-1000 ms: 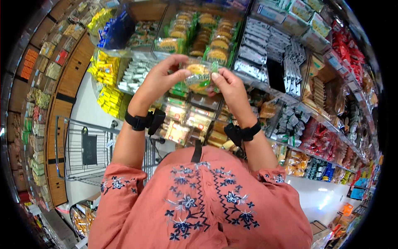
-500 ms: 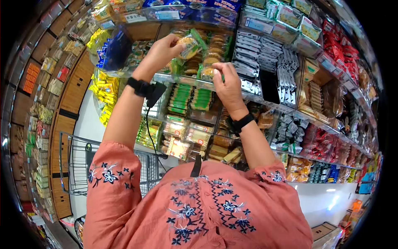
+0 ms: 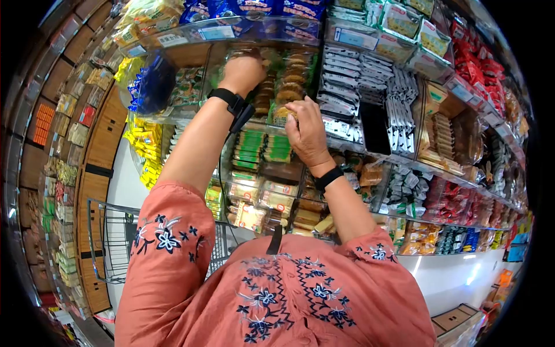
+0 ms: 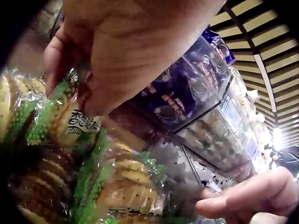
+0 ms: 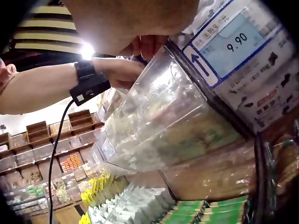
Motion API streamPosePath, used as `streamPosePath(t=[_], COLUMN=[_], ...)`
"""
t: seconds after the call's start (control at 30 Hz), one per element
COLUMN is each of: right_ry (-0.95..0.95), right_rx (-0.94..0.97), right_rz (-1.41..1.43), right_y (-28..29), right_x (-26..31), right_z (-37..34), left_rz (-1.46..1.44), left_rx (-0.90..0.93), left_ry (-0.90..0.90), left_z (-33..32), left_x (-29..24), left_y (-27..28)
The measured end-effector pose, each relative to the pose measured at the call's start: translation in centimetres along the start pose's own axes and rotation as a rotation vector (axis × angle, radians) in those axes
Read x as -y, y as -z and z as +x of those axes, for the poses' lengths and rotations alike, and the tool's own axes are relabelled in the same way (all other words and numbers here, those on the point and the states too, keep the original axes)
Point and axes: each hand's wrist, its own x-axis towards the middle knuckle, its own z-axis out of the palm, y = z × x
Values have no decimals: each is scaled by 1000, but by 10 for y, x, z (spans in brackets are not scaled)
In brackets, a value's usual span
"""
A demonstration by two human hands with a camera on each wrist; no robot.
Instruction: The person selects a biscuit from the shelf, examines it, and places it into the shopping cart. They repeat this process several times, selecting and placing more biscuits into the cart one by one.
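Observation:
My left hand (image 3: pixel 243 74) reaches into the back of a clear bin of round cookies in green-edged wrappers. In the left wrist view its thumb and fingers pinch a cookie packet (image 4: pixel 77 119) that has dark lettering; the fingertips are partly hidden behind it. More cookie packets (image 4: pixel 131 182) lie in rows just in front. My right hand (image 3: pixel 306 130) hovers at the bin's front edge, its fingers loosely bent beside a row of cookies (image 3: pixel 291 87). No item shows in its grasp. In the right wrist view, the bin's clear front wall (image 5: pixel 159 112) slopes close below that hand.
Silver-white packets (image 3: pixel 338 87) fill the bin to the right, beside a black flat rectangular thing (image 3: pixel 374 128). Blue bags (image 3: pixel 248 10) sit on the shelf above. Green-banded packs (image 3: pixel 250 147) lie below. A shopping cart (image 3: pixel 118 243) stands at lower left.
A cookie packet held between both hands a second ago went with the left hand up and back into the bin. The right hand let go of it and stayed near the bin's front edge.

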Motion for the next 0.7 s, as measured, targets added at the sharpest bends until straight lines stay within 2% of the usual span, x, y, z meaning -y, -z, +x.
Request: streamPosePath(t=[0.07, 0.17, 0.27, 0.37, 0.47, 0.7], right_ry=[-6, -8, -14, -18, -14, -18], right_rx=[8, 12, 21, 24, 20, 29], right_rz=[6, 11, 8, -4, -7, -24], right_y=[2, 3, 2, 0, 1, 0], right_x=[1, 4, 3, 2, 3, 2], right_z=[-1, 0, 0, -1, -1, -2], left_rz=[-30, -113, -201, -147, -134, 192], left_rx=[-82, -29, 80, 237, 275, 247], left_ry=[-6, -107, -100, -6, 83, -31], left_z=[-2, 11, 26, 33, 39, 46], left_x=[-2, 14, 25, 21, 22, 29], left_y=[-8, -29, -41, -34, -41, -59])
